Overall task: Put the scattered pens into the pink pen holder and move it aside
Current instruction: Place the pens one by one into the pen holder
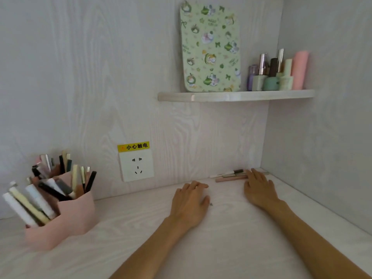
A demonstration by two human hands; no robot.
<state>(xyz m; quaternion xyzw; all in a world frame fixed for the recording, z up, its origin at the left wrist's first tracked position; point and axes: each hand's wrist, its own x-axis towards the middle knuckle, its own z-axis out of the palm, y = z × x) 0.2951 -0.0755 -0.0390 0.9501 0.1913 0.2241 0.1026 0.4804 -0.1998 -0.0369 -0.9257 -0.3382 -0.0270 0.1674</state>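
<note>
The pink pen holder (66, 216) stands on the desk at the far left, packed with several pens and markers. A few loose pens (231, 176) lie along the back wall near the right corner, one of them pink. My right hand (258, 188) lies flat on the desk with its fingertips touching the right ends of those pens. My left hand (190, 200) rests palm down on the desk to the left of them, holding nothing that I can see. A small dark tip shows on the desk just by its thumb.
The white wood-grain desk (141, 238) sits in a corner with walls behind and to the right. A wall socket (136, 165) with a yellow warning label is low on the back wall. A shelf (235, 95) above holds a patterned board and several small bottles.
</note>
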